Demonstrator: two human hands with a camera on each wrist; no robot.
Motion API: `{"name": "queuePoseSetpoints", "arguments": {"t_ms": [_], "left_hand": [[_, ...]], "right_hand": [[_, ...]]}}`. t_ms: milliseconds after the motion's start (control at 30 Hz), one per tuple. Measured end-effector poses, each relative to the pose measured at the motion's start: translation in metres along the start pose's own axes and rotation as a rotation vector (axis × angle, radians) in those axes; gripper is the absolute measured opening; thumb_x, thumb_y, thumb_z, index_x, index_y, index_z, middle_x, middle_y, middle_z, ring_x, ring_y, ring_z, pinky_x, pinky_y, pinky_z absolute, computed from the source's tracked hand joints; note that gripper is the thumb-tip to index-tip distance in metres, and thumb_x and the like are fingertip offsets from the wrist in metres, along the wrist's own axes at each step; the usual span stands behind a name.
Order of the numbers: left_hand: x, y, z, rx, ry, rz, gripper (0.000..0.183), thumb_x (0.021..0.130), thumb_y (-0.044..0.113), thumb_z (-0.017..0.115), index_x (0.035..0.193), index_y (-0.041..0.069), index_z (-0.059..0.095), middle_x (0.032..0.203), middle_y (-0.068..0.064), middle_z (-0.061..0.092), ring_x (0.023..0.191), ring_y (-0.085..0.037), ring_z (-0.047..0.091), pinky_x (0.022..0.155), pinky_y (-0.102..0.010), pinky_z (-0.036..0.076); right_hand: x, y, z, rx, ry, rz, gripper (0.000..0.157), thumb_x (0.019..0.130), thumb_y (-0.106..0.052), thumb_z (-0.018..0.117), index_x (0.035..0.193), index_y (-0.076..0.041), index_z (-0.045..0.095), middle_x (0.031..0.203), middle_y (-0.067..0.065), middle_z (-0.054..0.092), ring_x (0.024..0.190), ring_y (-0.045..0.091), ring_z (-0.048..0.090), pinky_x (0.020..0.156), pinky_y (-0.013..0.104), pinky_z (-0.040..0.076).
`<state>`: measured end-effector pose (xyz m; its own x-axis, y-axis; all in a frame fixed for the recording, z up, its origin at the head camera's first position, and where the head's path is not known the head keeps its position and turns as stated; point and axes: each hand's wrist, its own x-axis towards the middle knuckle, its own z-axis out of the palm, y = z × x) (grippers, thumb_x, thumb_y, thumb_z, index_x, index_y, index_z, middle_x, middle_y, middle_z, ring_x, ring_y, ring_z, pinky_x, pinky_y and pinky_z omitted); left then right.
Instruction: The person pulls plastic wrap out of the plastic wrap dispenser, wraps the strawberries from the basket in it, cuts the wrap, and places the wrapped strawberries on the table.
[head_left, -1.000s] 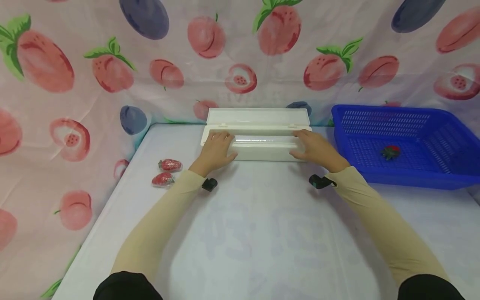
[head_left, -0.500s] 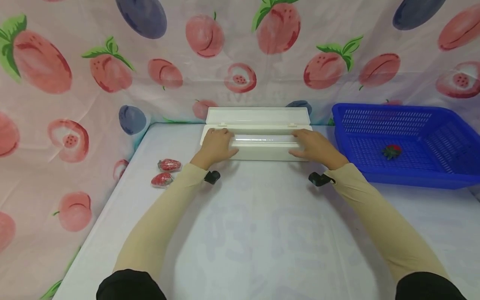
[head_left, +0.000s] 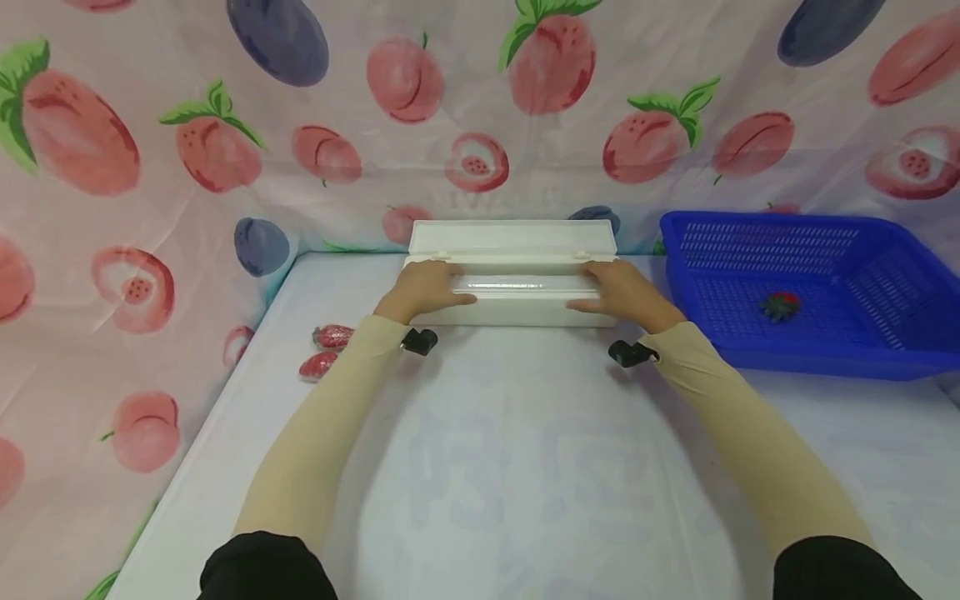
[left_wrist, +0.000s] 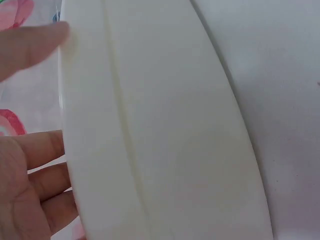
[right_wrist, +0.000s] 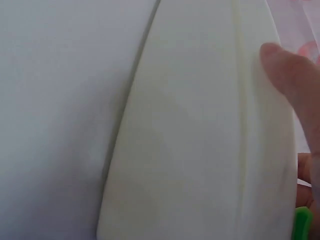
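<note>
A long white film dispenser box (head_left: 517,313) stands at the back of the table with its lid (head_left: 513,237) raised. A clear, shiny roll (head_left: 517,282) shows inside. My left hand (head_left: 422,287) lies over the left end, its thumb stretched along the front edge. In the left wrist view, its other fingers (left_wrist: 42,150) reach behind the white wall, tips hidden. My right hand (head_left: 626,292) mirrors this on the right end; in the right wrist view its thumb (right_wrist: 280,62) lies over the wall. Whether either hand pinches film cannot be seen.
Two wrapped strawberries (head_left: 332,337) (head_left: 318,365) lie left of my left sleeve, which partly covers them. At the right stands a blue mesh basket (head_left: 810,367) with one strawberry (head_left: 781,306) in it. A fruit-print cloth (head_left: 480,83) hangs behind the table.
Both hands have shifted slightly on the box, their thumbs rising along its front; the right hand moved a little inward. My left sleeve covers more of the wrapped strawberries. The box stays put.
</note>
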<state>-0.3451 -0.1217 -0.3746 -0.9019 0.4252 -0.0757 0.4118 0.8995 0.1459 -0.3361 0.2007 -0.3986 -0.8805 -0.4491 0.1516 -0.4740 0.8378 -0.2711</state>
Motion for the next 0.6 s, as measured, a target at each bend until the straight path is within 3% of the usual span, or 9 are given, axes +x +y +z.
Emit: {"name": "queuePoseSetpoints", "arguments": {"t_ms": [133,400,600], "left_hand": [[0.0,-0.007,0.001,-0.093,0.007,-0.014,0.062,0.086,0.056,0.054,0.13,0.012,0.057,0.131,-0.008,0.059,0.122,-0.027,0.053,0.103,-0.044,0.04],[0.001,-0.022,0.017,-0.221,0.169,-0.035,0.045,0.09,0.046,0.056,0.119,0.013,0.064,0.119,-0.006,0.066,0.11,-0.024,0.061,0.096,-0.041,0.045],[0.006,-0.01,0.014,-0.169,0.253,-0.006,0.038,0.087,0.04,0.063,0.111,0.011,0.068,0.111,-0.005,0.069,0.102,-0.024,0.064,0.088,-0.04,0.049]], "right_hand": [[0.004,0.0,-0.001,0.053,-0.031,0.04,0.061,0.082,-0.042,0.069,0.121,0.003,0.056,0.116,0.022,0.064,0.107,0.036,0.06,0.096,0.048,0.045],[0.01,-0.001,-0.003,0.132,-0.074,0.12,0.049,0.089,-0.038,0.062,0.118,0.002,0.056,0.121,0.022,0.062,0.114,0.036,0.057,0.099,0.048,0.043],[0.016,-0.005,-0.008,0.134,-0.07,0.129,0.041,0.088,-0.032,0.064,0.109,0.002,0.06,0.113,0.023,0.065,0.106,0.036,0.061,0.093,0.048,0.047]]}}
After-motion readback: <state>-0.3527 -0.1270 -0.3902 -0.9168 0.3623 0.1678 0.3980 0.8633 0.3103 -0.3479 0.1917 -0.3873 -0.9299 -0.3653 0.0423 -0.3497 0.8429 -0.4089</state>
